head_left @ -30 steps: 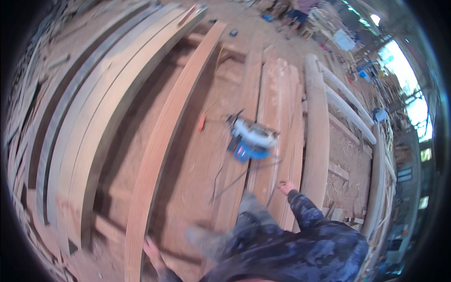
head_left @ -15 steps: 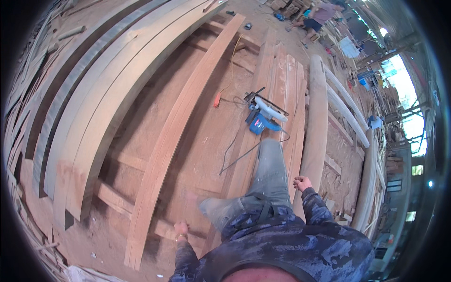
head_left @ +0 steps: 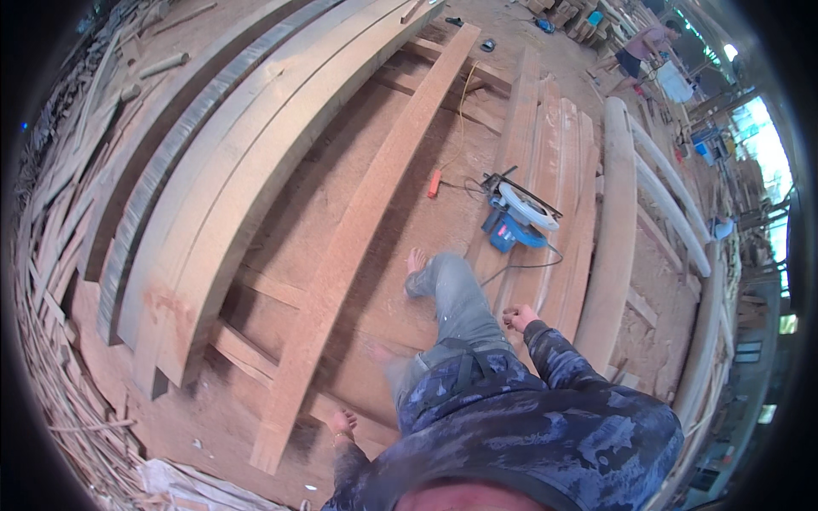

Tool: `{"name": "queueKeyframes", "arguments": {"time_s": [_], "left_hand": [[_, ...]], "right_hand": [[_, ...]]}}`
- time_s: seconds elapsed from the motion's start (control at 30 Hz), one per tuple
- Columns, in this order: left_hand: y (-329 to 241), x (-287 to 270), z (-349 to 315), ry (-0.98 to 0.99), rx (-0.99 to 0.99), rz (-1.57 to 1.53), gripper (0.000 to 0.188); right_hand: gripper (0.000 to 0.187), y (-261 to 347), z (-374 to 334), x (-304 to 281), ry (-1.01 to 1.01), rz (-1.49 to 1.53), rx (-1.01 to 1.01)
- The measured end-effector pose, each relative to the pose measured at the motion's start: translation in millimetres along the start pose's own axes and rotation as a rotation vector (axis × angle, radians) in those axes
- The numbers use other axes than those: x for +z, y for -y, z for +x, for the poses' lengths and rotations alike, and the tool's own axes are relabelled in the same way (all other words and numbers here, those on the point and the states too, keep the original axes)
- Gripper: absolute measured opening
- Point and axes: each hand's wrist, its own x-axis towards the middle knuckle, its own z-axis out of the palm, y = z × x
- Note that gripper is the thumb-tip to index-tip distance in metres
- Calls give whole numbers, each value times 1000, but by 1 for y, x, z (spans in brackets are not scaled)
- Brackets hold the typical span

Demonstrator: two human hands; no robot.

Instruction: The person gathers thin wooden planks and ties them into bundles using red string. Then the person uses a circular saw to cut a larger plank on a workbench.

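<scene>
My left hand (head_left: 343, 421) hangs low beside the near end of a long reddish plank (head_left: 349, 234), its fingers loosely curled, touching nothing. My right hand (head_left: 520, 318) is held in front of my body above several flat boards (head_left: 554, 179), fingers curled in, with nothing showing in them. Beyond it a blue circular saw (head_left: 514, 223) rests on those boards, its pale guard and blade side turned up. A dark cord trails from the saw. On the ground to its left lies an orange connector (head_left: 434, 183) joined to a yellow cord (head_left: 464, 106).
Thick squared beams (head_left: 230, 145) lie along the left. Rounded timbers (head_left: 609, 221) stretch along the right. Crosspieces (head_left: 243, 351) sit under the plank near my feet. Scrap wood (head_left: 68, 341) is heaped at the far left. Another person (head_left: 641, 55) bends over at the back right.
I have stepped forward, one bare foot now showing ahead on the ground. My right hand has swung inward toward my body. The saw and timbers sit further right in view.
</scene>
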Motion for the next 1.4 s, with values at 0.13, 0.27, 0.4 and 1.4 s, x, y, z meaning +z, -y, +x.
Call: {"name": "queueKeyframes", "arguments": {"time_s": [0.13, 0.27, 0.4, 1.4], "left_hand": [[-54, -5, 3, -64, 52, 61, 46], [-138, -3, 6, 18, 30, -27, 28], [-256, 32, -27, -162, 97, 261, 29], [-894, 521, 94, 436, 763, 1524, 28]], "right_hand": [[39, 34, 54, 49, 138, -62, -43], [38, 87, 117, 94, 166, -217, -139], [37, 157, 174, 73, 184, -208, -155], [27, 278, 385, -79, -386, 582, 453]]}}
